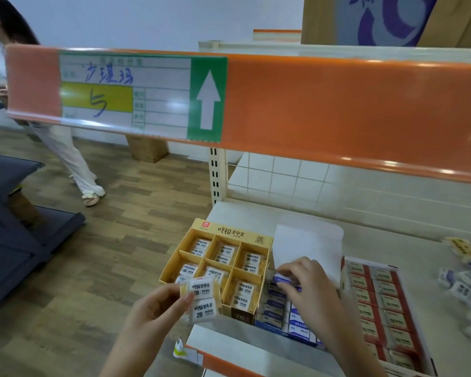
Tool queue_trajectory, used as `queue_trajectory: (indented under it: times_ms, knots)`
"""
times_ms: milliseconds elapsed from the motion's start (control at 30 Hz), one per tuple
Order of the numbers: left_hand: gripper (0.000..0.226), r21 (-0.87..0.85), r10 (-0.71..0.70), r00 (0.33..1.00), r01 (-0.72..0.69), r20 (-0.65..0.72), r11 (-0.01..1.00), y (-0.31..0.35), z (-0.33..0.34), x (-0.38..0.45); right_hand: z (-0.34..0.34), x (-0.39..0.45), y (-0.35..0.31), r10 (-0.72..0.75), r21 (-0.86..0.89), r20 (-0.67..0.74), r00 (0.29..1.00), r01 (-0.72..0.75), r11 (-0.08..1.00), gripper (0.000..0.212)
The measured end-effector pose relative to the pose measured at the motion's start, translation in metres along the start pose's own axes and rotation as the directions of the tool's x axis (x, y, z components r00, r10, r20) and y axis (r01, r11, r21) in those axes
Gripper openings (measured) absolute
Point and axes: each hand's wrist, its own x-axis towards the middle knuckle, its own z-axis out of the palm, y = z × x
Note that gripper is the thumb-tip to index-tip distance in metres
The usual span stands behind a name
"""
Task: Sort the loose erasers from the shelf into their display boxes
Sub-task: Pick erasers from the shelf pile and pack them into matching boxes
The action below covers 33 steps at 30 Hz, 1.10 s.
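Erasers, sorting at shelf (392,240) — both hands occupied.
I see my left hand (158,308) pinching two yellow-wrapped 2B erasers (203,297) beside the yellow display box (229,232); my right hand (307,284) grips a blue eraser (281,278) over the blue display box (272,319).

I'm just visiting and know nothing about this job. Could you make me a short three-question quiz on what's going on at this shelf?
1. True or false: the left hand holds yellow-wrapped 2B erasers.
2. Which display box is the right hand over: A yellow box, B blue box, C red box?
3. Where do the loose erasers lie?

Key: 1 true. 2 B. 3 On the shelf, right of the red box.
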Motion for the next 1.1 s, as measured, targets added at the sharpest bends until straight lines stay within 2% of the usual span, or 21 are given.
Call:
queue_trajectory:
  times_ms: [167,400,667,867,933,1100]
  knots:
    - [0.014,-0.006,0.003,1.000,-0.003,0.013,1.000,-0.001,-0.001,0.001,0.006,-0.002,-0.001,0.027,-0.009,-0.009,1.000,-0.027,1.000,0.025]
    - [0.013,0.047,-0.038,0.999,0.036,0.031,0.998,-0.005,-0.002,0.000,0.009,-0.008,-0.011,-0.021,-0.172,-0.038,0.999,0.014,0.985,0.032]
    - [0.011,0.242,0.007,1.000,-0.010,0.012,0.970,-0.008,0.000,0.001,0.016,-0.009,-0.005,-0.097,-0.252,-0.124,0.988,0.063,0.966,0.034]
    - [0.008,0.434,0.239,0.971,-0.226,0.026,0.872,0.001,0.022,0.011,0.014,-0.017,-0.002,-0.053,-0.200,-0.122,0.991,0.027,0.979,0.017]
    - [0.008,0.482,0.253,0.967,-0.240,0.038,0.843,-0.002,0.029,0.018,0.013,-0.022,-0.001,-0.055,-0.186,-0.098,0.994,0.036,0.982,0.013]
    - [0.012,0.660,0.225,0.967,-0.248,0.121,0.710,-0.007,0.044,0.029,0.009,-0.032,-0.007,-0.034,-0.154,-0.105,0.994,0.017,0.988,0.018]
